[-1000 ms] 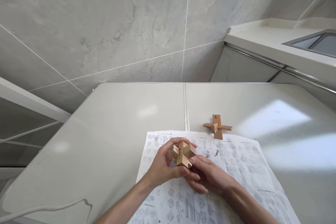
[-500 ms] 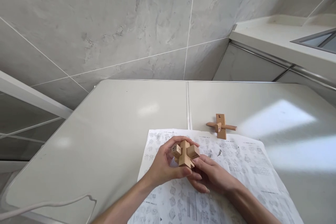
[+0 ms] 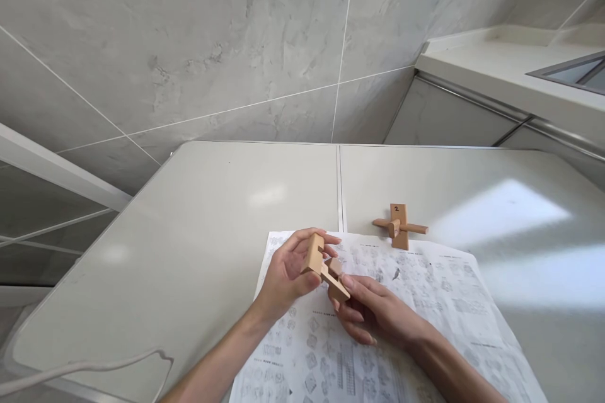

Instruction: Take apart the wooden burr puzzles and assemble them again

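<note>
My left hand (image 3: 282, 272) is closed on a notched wooden puzzle piece (image 3: 312, 255), held between thumb and fingers with its notch facing right. In my right hand (image 3: 385, 310), thumb and fingers pinch further wooden puzzle pieces (image 3: 338, 288), one a slim bar slanting down to the right, another a darker block end behind it. The two hands' pieces come close together or touch; I cannot tell which. Beyond my right hand lies an assembled wooden cross puzzle (image 3: 399, 237) marked "2", made of a flat board with a crossing bar.
Under my hands a large printed sheet (image 3: 444, 321) with small diagrams covers the near part of the pale table (image 3: 189, 220). A white cable (image 3: 108, 365) runs across the near left corner. A tiled wall (image 3: 236, 44) stands behind, and a white counter (image 3: 477, 56) at the right.
The cross-shaped puzzle held between my hands has come apart: my left hand has shifted up and left with one notched piece, while the other pieces stay in my right hand.
</note>
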A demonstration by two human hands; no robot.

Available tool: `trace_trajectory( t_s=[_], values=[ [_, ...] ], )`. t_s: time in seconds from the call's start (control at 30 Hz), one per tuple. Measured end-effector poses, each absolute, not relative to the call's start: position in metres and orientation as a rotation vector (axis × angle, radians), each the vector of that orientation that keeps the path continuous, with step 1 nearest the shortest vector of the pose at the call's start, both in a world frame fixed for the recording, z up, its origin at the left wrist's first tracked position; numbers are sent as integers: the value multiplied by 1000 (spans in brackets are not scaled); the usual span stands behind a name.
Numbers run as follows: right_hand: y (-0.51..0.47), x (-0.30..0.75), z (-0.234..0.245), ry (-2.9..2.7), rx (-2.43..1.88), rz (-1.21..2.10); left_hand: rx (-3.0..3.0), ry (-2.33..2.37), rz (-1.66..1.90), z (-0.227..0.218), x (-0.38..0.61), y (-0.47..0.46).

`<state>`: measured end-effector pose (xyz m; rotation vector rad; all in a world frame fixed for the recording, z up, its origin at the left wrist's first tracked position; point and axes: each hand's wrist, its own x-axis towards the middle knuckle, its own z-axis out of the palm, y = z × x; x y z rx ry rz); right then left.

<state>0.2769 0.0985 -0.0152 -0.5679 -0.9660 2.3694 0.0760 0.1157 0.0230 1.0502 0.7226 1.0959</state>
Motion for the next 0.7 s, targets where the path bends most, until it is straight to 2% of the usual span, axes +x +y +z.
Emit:
trace_trajectory(
  t_s=[0.4,0.7],
  values=[
    [97,276,-13,-887,-564,2356,1004,1240,1261,27,65,135],
    [95,276,-13,-911,-698,2231,1091,1369,1239,23,55,142]
  ],
)
